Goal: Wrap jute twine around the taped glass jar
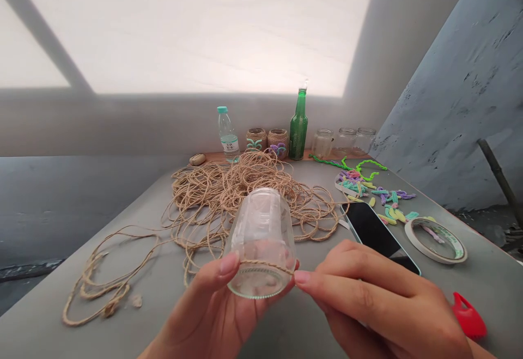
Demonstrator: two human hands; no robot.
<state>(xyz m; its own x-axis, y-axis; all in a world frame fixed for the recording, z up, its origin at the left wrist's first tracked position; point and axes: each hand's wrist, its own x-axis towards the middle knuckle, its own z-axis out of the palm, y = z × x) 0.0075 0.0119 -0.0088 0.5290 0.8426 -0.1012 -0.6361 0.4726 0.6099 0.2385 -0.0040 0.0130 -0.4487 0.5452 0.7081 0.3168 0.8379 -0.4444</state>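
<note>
A clear glass jar [261, 233] is tilted so its base faces me. My left hand [220, 304] cups it from below, the thumb pressing on its left side near the base. One strand of twine [265, 265] runs across the jar just above the base, from under that thumb to the right edge. There my right hand [376, 293] has thumb and forefinger pinched together on the strand; its other fingers are curled. Behind the jar a large loose heap of twine [212, 184] spreads over the table [155, 283].
Two twine-wrapped jars [256, 138], a water bottle [229, 135], a green bottle [299, 127] and three bare glass jars [324, 142] line the back. To the right lie a phone [378, 233], a tape roll [457, 253], coloured fuzzy pieces [392, 214] and a red plastic object [469, 315].
</note>
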